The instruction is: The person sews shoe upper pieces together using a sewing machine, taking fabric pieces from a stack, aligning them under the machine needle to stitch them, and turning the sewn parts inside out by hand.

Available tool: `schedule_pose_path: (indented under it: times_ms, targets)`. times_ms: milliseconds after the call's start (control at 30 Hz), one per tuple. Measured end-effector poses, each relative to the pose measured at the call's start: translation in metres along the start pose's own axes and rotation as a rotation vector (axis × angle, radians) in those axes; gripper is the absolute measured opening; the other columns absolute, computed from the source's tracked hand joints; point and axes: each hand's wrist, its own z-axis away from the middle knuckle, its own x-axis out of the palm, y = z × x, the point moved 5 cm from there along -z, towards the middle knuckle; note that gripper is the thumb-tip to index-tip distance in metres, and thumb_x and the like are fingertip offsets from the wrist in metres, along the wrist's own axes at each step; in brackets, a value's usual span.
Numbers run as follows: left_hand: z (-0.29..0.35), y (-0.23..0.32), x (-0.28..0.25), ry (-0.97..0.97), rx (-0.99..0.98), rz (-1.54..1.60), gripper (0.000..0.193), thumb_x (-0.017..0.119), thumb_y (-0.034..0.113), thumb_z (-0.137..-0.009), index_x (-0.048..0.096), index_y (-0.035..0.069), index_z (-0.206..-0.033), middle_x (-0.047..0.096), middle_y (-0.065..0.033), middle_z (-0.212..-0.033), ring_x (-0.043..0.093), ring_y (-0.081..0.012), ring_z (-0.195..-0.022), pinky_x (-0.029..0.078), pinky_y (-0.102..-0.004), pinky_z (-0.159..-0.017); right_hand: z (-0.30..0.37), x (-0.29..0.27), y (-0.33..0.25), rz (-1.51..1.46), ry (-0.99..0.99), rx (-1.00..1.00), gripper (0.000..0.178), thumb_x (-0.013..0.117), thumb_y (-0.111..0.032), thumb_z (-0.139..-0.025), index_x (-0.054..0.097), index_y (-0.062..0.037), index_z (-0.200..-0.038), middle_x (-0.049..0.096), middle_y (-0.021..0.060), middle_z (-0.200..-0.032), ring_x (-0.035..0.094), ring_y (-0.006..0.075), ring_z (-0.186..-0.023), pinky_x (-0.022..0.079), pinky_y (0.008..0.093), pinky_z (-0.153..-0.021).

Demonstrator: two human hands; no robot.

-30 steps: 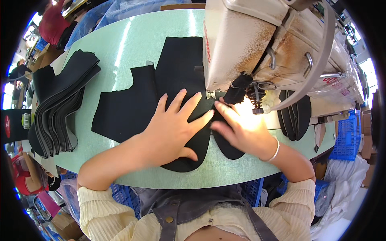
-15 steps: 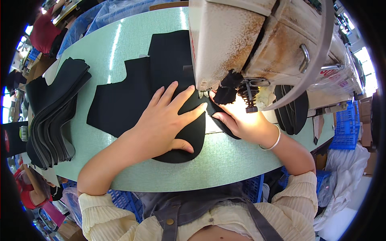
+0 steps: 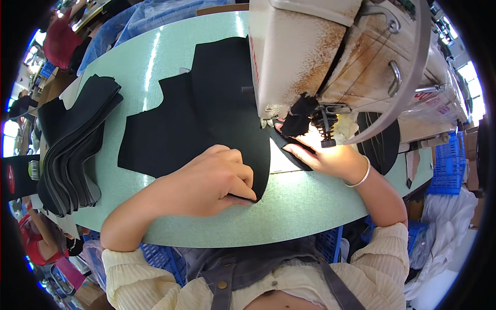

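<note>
A large black fabric panel (image 3: 222, 88) lies flat on the pale green table, its right edge running under the head of a sewing machine (image 3: 294, 57). With thumb and bent fingers my left hand (image 3: 212, 181) pinches the panel's rounded near edge. Right of the needle area, my right hand (image 3: 328, 157) holds a smaller curved black fabric piece (image 3: 292, 151) between thumb and fingers. Part of that hand is hidden behind a black rag (image 3: 298, 116) and a tension spring (image 3: 324, 124) on the machine. Bright lamp light falls between the two pieces.
A stack of cut black fabric pieces (image 3: 77, 150) lies at the table's left. More rounded black pieces (image 3: 380, 142) sit right of the machine. A blue crate (image 3: 445, 165) stands off the right edge. People work at the far left.
My left hand has gone from lying spread on the panel to pinching its near edge, moving toward me. My right hand keeps its hold on the small piece.
</note>
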Motion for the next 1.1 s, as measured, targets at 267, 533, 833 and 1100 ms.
schedule_pose_path:
  times_ms: [267,533,833,1100]
  targets:
    - [-0.008,0.01,0.009,0.091,-0.048,-0.3,0.012,0.072,0.005,-0.074,0.067,0.008,-0.083,0.054,-0.001,-0.083,0.053,-0.0214,-0.086,0.039,-0.0368,-0.089,0.001,0.004,0.003,0.057,-0.049,0.01,0.036,0.074,-0.016,-0.082,0.067,-0.0069,-0.116,0.063,0.0101,-0.096,0.059,0.0296,-0.088,0.047,0.0423,-0.078]
    - [-0.012,0.01,0.007,0.191,-0.047,-0.444,0.017,0.064,0.001,-0.07,0.065,0.006,-0.086,0.053,-0.0041,-0.085,0.053,-0.0231,-0.089,0.041,-0.0421,-0.099,0.0,0.0,0.002,0.018,-0.146,0.096,0.037,0.071,-0.018,-0.088,0.069,-0.01,-0.125,0.068,0.0088,-0.122,0.064,0.0274,-0.113,0.049,0.0402,-0.099]
    - [-0.015,0.002,0.002,0.293,-0.038,-0.492,0.022,0.061,-0.002,-0.068,0.064,0.003,-0.089,0.056,-0.0066,-0.087,0.054,-0.0254,-0.091,0.042,-0.0431,-0.1,0.005,0.006,0.011,0.025,-0.211,0.136,0.036,0.072,-0.019,-0.088,0.069,-0.0094,-0.123,0.068,0.0094,-0.122,0.063,0.0278,-0.114,0.048,0.0412,-0.1]
    - [-0.02,0.002,0.002,0.386,-0.012,-0.62,0.023,0.062,-0.001,-0.07,0.064,0.001,-0.093,0.057,-0.0068,-0.088,0.054,-0.0247,-0.09,0.041,-0.0456,-0.104,0.002,0.008,0.009,0.088,-0.004,-0.024,0.023,0.076,-0.02,-0.078,0.062,-0.0032,-0.084,0.059,0.011,-0.086,0.059,0.0289,-0.08,0.047,0.0418,-0.074]
